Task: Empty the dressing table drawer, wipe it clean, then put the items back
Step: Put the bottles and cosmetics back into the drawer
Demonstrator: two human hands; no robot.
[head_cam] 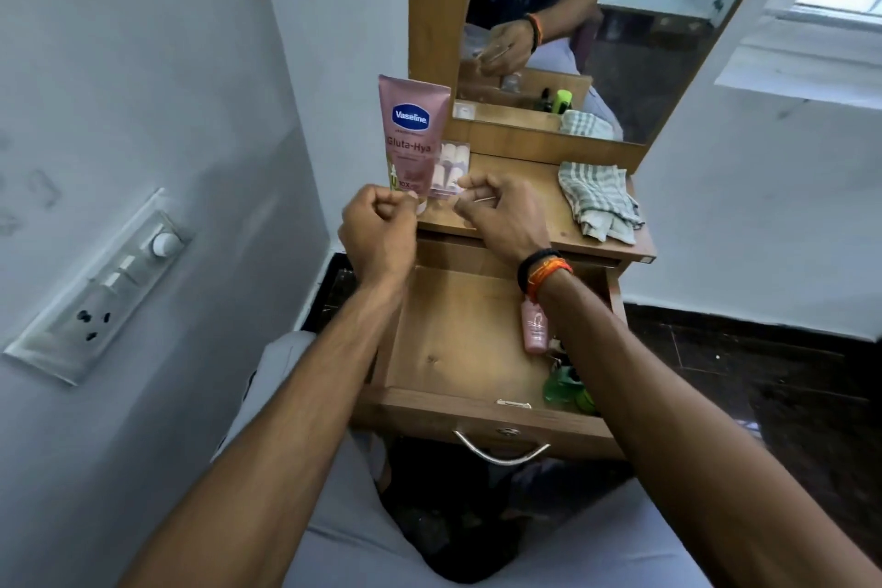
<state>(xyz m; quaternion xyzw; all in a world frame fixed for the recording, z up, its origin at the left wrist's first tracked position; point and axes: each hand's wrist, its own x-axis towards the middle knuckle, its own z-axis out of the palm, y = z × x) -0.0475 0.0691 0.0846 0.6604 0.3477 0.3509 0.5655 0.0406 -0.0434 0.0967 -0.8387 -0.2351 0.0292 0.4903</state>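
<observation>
The wooden drawer [458,339] is pulled open below the dressing table top [544,210]. Inside, at its right side, lie a small pink bottle [534,325] and a green bottle [565,389]. My left hand [379,229] and my right hand [501,220] are both raised over the table top's front edge with curled fingers. Between them they pinch a small clear plastic packet [436,205], and a thin pin-like piece shows at my right fingertips. A pink Vaseline tube [413,129] stands behind my left hand. A pack of small white items [451,167] leans beside it.
A striped grey cloth [599,201] lies crumpled on the table top's right side. The mirror [596,14] rises behind. A white wall with a switch panel [100,286] is close on the left. The drawer handle [501,451] faces my lap, and dark floor lies to the right.
</observation>
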